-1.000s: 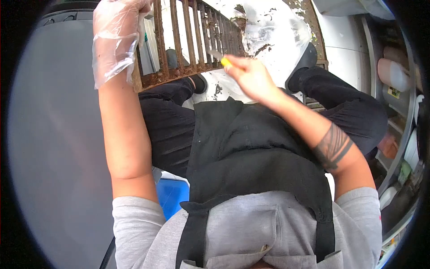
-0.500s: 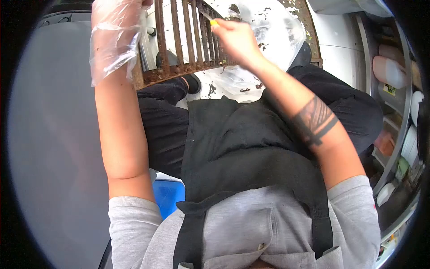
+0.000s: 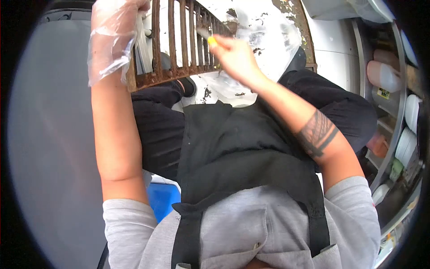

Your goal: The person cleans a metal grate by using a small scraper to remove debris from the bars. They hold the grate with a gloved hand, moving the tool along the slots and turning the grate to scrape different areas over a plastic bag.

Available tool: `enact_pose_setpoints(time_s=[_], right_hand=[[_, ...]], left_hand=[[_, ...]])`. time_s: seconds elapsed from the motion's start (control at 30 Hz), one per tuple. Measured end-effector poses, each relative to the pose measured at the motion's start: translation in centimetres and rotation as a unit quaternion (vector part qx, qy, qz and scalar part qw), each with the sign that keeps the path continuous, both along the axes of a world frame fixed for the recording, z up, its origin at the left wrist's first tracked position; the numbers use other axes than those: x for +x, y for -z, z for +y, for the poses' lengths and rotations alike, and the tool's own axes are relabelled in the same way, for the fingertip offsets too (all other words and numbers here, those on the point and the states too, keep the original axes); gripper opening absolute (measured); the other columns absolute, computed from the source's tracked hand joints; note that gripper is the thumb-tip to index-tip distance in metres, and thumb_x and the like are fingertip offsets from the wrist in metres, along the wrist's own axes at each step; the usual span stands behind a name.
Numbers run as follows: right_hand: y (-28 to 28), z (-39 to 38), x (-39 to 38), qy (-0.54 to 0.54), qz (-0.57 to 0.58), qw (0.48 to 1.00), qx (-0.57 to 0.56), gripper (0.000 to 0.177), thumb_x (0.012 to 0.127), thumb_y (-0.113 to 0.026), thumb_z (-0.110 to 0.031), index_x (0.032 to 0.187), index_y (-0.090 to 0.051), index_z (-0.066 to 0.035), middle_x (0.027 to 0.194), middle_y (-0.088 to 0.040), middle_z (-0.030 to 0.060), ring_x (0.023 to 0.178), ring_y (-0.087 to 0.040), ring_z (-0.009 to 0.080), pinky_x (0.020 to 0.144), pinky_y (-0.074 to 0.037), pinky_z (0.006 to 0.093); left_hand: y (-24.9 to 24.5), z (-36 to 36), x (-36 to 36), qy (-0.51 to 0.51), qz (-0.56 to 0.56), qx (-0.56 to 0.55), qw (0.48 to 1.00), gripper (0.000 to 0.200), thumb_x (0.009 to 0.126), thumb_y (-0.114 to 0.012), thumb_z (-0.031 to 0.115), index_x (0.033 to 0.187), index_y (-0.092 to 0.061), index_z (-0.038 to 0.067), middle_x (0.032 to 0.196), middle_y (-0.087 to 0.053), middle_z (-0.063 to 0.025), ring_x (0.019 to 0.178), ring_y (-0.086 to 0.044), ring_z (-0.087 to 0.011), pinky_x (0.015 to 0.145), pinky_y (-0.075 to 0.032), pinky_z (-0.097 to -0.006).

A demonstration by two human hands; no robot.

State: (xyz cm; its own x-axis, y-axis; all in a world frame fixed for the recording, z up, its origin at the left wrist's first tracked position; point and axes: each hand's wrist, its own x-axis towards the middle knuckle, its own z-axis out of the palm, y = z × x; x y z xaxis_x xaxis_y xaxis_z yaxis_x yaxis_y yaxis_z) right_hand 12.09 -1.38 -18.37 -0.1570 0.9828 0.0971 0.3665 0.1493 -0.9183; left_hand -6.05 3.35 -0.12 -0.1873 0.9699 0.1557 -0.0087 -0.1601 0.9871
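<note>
A rusty metal grate [image 3: 182,38] with long parallel bars stands tilted between my legs, brown flakes clinging to it. My left hand [image 3: 117,15], in a loose clear plastic glove, is at the grate's upper left side; the fingers curl at the picture's top edge, partly cut off. My bare right hand [image 3: 238,58] is closed round the yellow handle of a small knife-like tool [image 3: 204,33]. Its pale blade is blurred and points up and left against the bars. I cannot make out the exact blade shape.
Clear plastic sheeting [image 3: 268,38] with dark flakes lies on the white floor. Another rusty, flake-covered piece [image 3: 301,31] is beyond it. Shelves [image 3: 378,98] with bottles and dishes stand on the right, a large grey surface [image 3: 53,134] on the left, a blue object [image 3: 163,199] below my left arm.
My right hand and the tool have moved a little down and left along the bars. My left hand stays at the grate's side. The whole view has shifted slightly.
</note>
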Motion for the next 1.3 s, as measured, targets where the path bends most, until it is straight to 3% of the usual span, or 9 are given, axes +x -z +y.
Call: enact_pose_setpoints(time_s=[0.07,0.2,0.33,0.4,0.53,0.8,0.97,1.07,1.3], right_hand=[[-2.9,3.1,0.3,0.013,-0.018,0.979,-0.203,0.043,0.097,-0.06,-0.039,0.123,-0.073,-0.007,0.103,-0.075,0.0243,0.1,-0.075,0.0293,0.089,-0.056,0.0404],[-2.6,4.2,1.4,0.034,-0.143,0.989,0.003,0.039,0.095,-0.061,-0.035,0.123,-0.073,-0.012,0.1,-0.075,0.0199,0.094,-0.074,0.0362,0.083,-0.056,0.0409],[-6.3,-2.2,5.6,-0.041,-0.129,0.988,-0.074,0.04,0.093,-0.063,-0.028,0.125,-0.071,-0.006,0.108,-0.073,0.0223,0.1,-0.072,0.0382,0.091,-0.056,0.0391],[-7.4,-5.5,6.9,-0.065,-0.142,0.978,-0.14,0.046,0.095,-0.068,-0.024,0.135,-0.065,-0.003,0.111,-0.075,0.0222,0.104,-0.074,0.0246,0.094,-0.053,0.0337],[-8.3,-8.2,7.8,-0.071,-0.194,0.977,-0.056,0.039,0.093,-0.06,-0.021,0.122,-0.07,0.003,0.096,-0.073,0.0253,0.087,-0.072,0.04,0.083,-0.057,0.0454],[-8.7,-8.4,7.3,-0.09,-0.331,0.938,0.047,0.027,0.095,-0.061,-0.021,0.107,-0.075,-0.001,0.074,-0.069,0.0188,0.073,-0.07,0.0379,0.069,-0.055,0.0481],[-8.1,-9.2,5.9,-0.072,-0.342,0.937,0.019,0.031,0.097,-0.056,-0.018,0.111,-0.069,0.007,0.075,-0.069,0.0218,0.069,-0.069,0.0399,0.064,-0.056,0.0495],[-8.4,-8.5,4.7,-0.05,-0.339,0.938,0.052,0.037,0.096,-0.051,-0.015,0.122,-0.064,0.007,0.076,-0.069,0.0241,0.07,-0.07,0.0418,0.064,-0.057,0.0515],[-9.1,-7.4,5.4,-0.089,-0.331,0.939,-0.006,0.031,0.092,-0.052,-0.012,0.111,-0.064,0.009,0.078,-0.07,0.0264,0.073,-0.071,0.0431,0.066,-0.057,0.052]], left_hand=[[-0.6,-0.8,0.5,0.025,0.086,0.003,0.996,0.063,0.069,-0.048,-0.016,0.13,-0.061,-0.007,0.107,-0.066,-0.0085,0.071,-0.055,-0.0114,0.061,-0.045,-0.0198],[-0.9,0.1,1.1,0.012,0.041,-0.007,0.999,0.065,0.07,-0.051,-0.013,0.134,-0.059,-0.008,0.1,-0.064,-0.0092,0.07,-0.055,-0.0116,0.058,-0.045,-0.0223],[-2.0,-1.3,2.4,0.002,0.141,-0.031,0.99,0.061,0.071,-0.058,-0.009,0.132,-0.06,-0.007,0.096,-0.062,-0.0081,0.068,-0.055,-0.0108,0.056,-0.044,-0.0234],[-3.0,-2.5,4.0,0.013,0.121,-0.04,0.992,0.059,0.07,-0.061,-0.007,0.129,-0.062,-0.007,0.096,-0.062,-0.008,0.073,-0.056,-0.0122,0.06,-0.046,-0.0232],[-1.6,-0.4,5.6,-0.024,0.148,0.011,0.989,0.054,0.067,-0.062,-0.007,0.121,-0.064,-0.009,0.104,-0.064,-0.01,0.091,-0.06,-0.0176,0.079,-0.048,-0.0232],[-1.5,-1.3,5.8,0.027,0.252,0.084,0.964,0.036,0.066,-0.059,-0.006,0.101,-0.067,-0.012,0.118,-0.07,-0.0199,0.11,-0.063,-0.0202,0.093,-0.046,-0.0237],[-1.5,-1.9,7.4,0.011,0.254,0.064,0.965,0.033,0.066,-0.057,-0.009,0.097,-0.067,-0.014,0.102,-0.068,-0.0154,0.085,-0.06,-0.0176,0.075,-0.048,-0.0244],[-1.4,-3.2,11.3,-0.151,0.238,0.145,0.949,0.036,0.064,-0.056,-0.01,0.098,-0.066,-0.014,0.09,-0.063,-0.0075,0.07,-0.052,-0.0142,0.062,-0.044,-0.0243],[-1.9,-2.4,7.7,0.033,0.191,0.091,0.977,0.027,0.069,-0.053,-0.006,0.093,-0.063,-0.013,0.099,-0.063,-0.0094,0.073,-0.048,-0.0119,0.063,-0.041,-0.0224]])
